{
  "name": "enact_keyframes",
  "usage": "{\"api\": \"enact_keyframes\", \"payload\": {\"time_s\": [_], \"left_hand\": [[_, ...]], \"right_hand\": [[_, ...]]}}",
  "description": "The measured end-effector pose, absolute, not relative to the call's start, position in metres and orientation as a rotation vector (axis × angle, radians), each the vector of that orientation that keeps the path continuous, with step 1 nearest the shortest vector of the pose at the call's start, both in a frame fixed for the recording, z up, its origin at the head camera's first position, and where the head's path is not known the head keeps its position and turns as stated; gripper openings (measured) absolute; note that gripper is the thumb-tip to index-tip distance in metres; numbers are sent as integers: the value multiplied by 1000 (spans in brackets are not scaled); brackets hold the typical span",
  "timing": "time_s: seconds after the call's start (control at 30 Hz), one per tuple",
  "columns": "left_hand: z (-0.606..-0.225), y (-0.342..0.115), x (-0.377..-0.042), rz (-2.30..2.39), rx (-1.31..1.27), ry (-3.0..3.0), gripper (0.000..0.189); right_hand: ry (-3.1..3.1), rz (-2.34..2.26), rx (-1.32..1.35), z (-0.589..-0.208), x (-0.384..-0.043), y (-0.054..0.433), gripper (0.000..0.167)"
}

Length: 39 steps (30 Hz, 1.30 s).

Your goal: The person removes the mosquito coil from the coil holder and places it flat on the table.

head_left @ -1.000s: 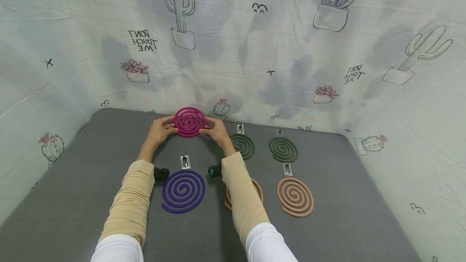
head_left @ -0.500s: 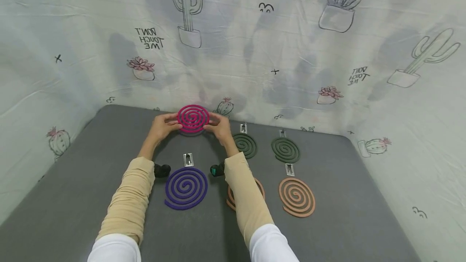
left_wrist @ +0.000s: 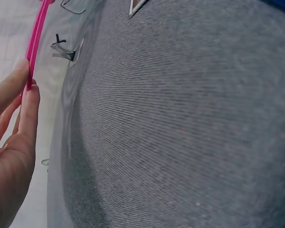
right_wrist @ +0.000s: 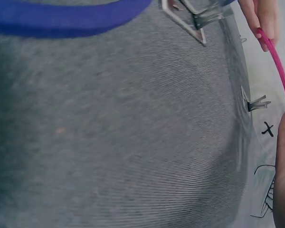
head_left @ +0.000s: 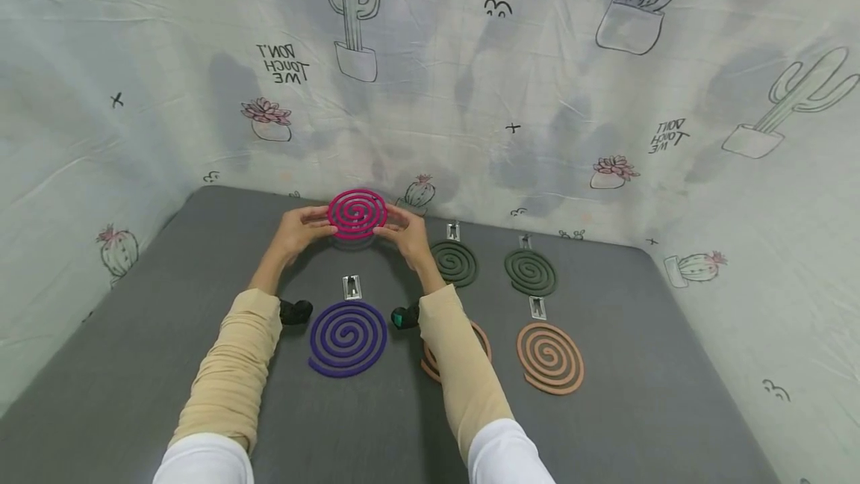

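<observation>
Both hands hold a pink mosquito coil (head_left: 359, 213) by its opposite edges at the far side of the table. My left hand (head_left: 295, 234) pinches its left edge between thumb and fingers. On the right edge, my right hand (head_left: 407, 237) grips the same way. Seen edge-on in the left wrist view, the coil (left_wrist: 36, 40) is raised above the grey surface. A small metal coil stand (left_wrist: 66, 52) with upright prongs stands near it. In front of the hands lies a purple mosquito coil (head_left: 348, 333), just before another metal stand (head_left: 351, 287).
To the right lie two dark green coils (head_left: 456, 263) and an orange coil (head_left: 549, 354), with metal stands (head_left: 538, 308) behind them. A second orange coil (head_left: 431, 370) is partly hidden by the right forearm. A patterned curtain (head_left: 443, 88) encloses the table (head_left: 645, 364).
The coil has tipped to a flatter angle, and a grey ring shows below it now. Both hands keep their grip. The head view has shifted slightly.
</observation>
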<state>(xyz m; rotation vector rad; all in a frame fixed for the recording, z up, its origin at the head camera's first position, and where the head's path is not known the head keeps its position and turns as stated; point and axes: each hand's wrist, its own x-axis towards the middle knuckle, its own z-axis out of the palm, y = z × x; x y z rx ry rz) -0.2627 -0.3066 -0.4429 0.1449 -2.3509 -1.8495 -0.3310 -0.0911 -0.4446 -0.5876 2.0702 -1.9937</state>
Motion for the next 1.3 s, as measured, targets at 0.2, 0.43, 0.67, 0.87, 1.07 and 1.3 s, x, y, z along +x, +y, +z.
{"api": "enact_keyframes", "payload": {"time_s": [0.2,0.43,0.67,0.87,1.07,1.3], "left_hand": [[-449,-307,-261,-1830,137,-2340,47],[-451,-310,-256,-1853,102,-2301,43],[-450,-313,-253,-1829,97,-2388,49],[-452,-313,-255,-1916,72,-2329,47],[-450,-314,-254,-1852,126,-2422,45],[-446,-314,-251,-1780,131,-2468,46]], "right_hand": [[2003,-1992,-589,-436,-322,-86,60],[1988,-2039,-593,-448,-327,-86,55],[2041,-1963,-593,-446,-324,-87,62],[2066,-1939,-624,-444,-322,-86,66],[2022,-1920,-621,-445,-321,-84,75],[2024,-1857,-615,-445,-321,-83,76]]}}
